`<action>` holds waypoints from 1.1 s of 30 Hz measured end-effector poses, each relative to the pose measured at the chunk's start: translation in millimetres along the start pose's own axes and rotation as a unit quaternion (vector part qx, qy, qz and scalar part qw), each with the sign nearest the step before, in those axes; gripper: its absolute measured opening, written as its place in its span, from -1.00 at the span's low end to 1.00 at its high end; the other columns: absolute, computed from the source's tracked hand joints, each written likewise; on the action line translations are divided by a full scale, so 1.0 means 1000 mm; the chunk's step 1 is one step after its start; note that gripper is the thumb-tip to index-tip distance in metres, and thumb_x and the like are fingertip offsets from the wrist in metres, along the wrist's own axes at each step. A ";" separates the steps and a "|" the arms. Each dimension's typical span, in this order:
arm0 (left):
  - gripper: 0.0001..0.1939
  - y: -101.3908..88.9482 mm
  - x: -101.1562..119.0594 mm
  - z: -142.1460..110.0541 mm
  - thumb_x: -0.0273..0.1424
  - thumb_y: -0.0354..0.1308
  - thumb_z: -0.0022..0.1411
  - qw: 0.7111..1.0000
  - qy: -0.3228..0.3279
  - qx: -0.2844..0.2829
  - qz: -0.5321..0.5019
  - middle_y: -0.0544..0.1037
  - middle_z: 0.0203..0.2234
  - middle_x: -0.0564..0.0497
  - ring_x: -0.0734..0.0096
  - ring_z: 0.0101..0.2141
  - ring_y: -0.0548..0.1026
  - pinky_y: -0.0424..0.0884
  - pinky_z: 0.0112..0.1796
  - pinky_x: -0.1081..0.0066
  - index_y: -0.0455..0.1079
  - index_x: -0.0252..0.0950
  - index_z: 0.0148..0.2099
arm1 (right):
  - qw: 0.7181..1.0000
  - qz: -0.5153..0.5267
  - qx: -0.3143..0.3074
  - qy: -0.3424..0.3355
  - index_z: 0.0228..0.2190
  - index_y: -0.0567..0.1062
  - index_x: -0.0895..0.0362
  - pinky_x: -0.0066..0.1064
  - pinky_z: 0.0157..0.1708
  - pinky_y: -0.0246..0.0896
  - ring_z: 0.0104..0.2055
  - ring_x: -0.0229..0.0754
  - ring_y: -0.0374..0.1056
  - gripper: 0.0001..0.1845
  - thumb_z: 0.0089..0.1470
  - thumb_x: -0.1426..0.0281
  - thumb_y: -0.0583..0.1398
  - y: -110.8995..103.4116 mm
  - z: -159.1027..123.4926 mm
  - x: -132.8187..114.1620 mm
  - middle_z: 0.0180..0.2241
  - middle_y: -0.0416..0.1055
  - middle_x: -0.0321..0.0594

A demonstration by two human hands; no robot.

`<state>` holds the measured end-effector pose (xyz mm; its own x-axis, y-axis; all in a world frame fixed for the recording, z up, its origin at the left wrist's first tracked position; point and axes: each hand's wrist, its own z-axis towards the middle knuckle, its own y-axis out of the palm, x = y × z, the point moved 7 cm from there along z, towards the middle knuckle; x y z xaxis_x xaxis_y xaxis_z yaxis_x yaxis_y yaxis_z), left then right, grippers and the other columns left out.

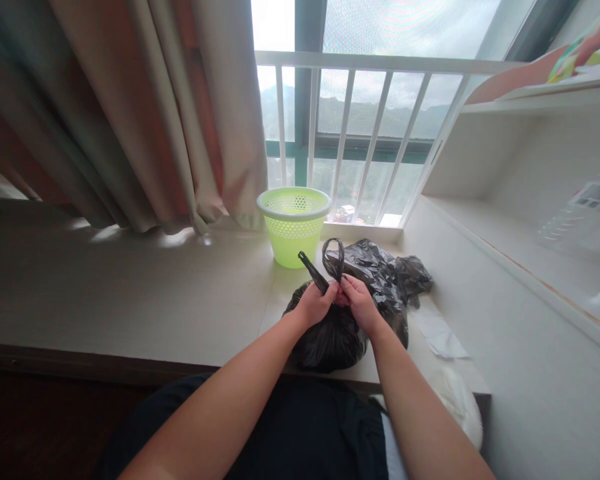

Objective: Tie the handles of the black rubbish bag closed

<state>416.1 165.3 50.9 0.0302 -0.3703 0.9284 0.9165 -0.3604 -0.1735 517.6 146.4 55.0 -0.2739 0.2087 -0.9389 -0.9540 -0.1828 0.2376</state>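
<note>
Your left hand [316,303] is closed around a black strap [313,271], and your right hand [361,305] pinches the foot of a black loop [334,257]; they meet at the neck of the black bag [325,341], a hold that probably gathers the plastic there. (Your fingers cover the join, so you cannot tell whether it is knotted.) From the left, the curtain [155,113] hangs aside, letting daylight onto the ledge [130,287]. The basket [293,230] stands upright beyond the bag, likely leaving your hands room. The bag sits near the ledge's front edge, before your lap, handy for both arms. Crumpled plastic [387,273] lies to its right; whether it is a separate bag, you cannot tell.

As for materials, the curtain falls in tan and rust folds. The basket is tapered, translucent green plastic, latticed below a pale rim. The bag is thin, glossy, pleated and rounded; the crumpled plastic is flatter and wrinkled. Farther right lies smooth white paper [440,331].
</note>
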 end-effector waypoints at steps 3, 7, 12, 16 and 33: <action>-0.50 0.000 0.003 -0.001 0.02 0.06 0.35 1.000 -0.001 -0.001 0.000 0.59 -0.51 -0.07 0.29 -0.45 0.58 0.57 -0.35 0.33 0.32 -0.24 -0.47 | 1.000 0.002 0.002 0.000 -0.52 0.34 0.06 -0.39 -0.56 -0.15 -0.57 -0.32 -0.03 -0.50 0.12 -0.05 0.33 0.000 0.000 -0.001 -0.61 0.09 -0.42; -0.50 -0.001 0.005 -0.001 0.01 0.04 0.37 1.000 0.004 0.001 0.020 0.59 -0.51 -0.06 0.30 -0.44 0.57 0.55 -0.35 0.36 0.31 -0.24 -0.47 | 1.000 -0.001 0.001 0.002 -0.52 0.34 0.06 -0.38 -0.56 -0.16 -0.57 -0.32 -0.04 -0.50 0.12 -0.04 0.33 0.001 -0.001 -0.001 -0.61 0.10 -0.42; -0.49 -0.001 0.006 0.000 0.01 0.00 0.38 0.999 0.011 0.007 0.050 0.58 -0.52 -0.05 0.31 -0.41 0.57 0.54 -0.33 0.38 0.30 -0.24 -0.48 | 1.000 -0.007 -0.006 0.003 -0.54 0.31 0.05 -0.36 -0.56 -0.18 -0.58 -0.31 -0.06 -0.47 0.10 -0.07 0.32 0.003 0.000 -0.002 -0.63 0.05 -0.43; -0.47 0.000 0.007 -0.001 0.05 0.02 0.37 1.000 0.002 0.002 0.028 0.57 -0.53 -0.06 0.29 -0.44 0.57 0.55 -0.36 0.35 0.30 -0.24 -0.48 | 1.000 -0.015 -0.005 0.001 -0.53 0.30 0.04 -0.35 -0.55 -0.16 -0.57 -0.29 -0.05 -0.48 0.12 -0.07 0.30 0.002 0.000 -0.002 -0.61 0.06 -0.41; -0.52 0.000 0.005 0.000 -0.06 0.03 0.40 0.999 0.037 0.008 0.031 0.61 -0.49 -0.04 0.33 -0.42 0.57 0.54 -0.30 0.38 0.38 -0.27 -0.45 | 1.000 -0.006 -0.005 0.000 -0.52 0.32 0.05 -0.38 -0.57 -0.16 -0.57 -0.31 -0.05 -0.48 0.10 -0.06 0.34 -0.002 -0.001 -0.002 -0.61 0.07 -0.42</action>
<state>416.2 163.2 55.7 0.0586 -0.4549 0.8886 0.9199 -0.3212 -0.2251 520.0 144.9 55.8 -0.2632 0.2109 -0.9414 -0.9556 -0.1907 0.2245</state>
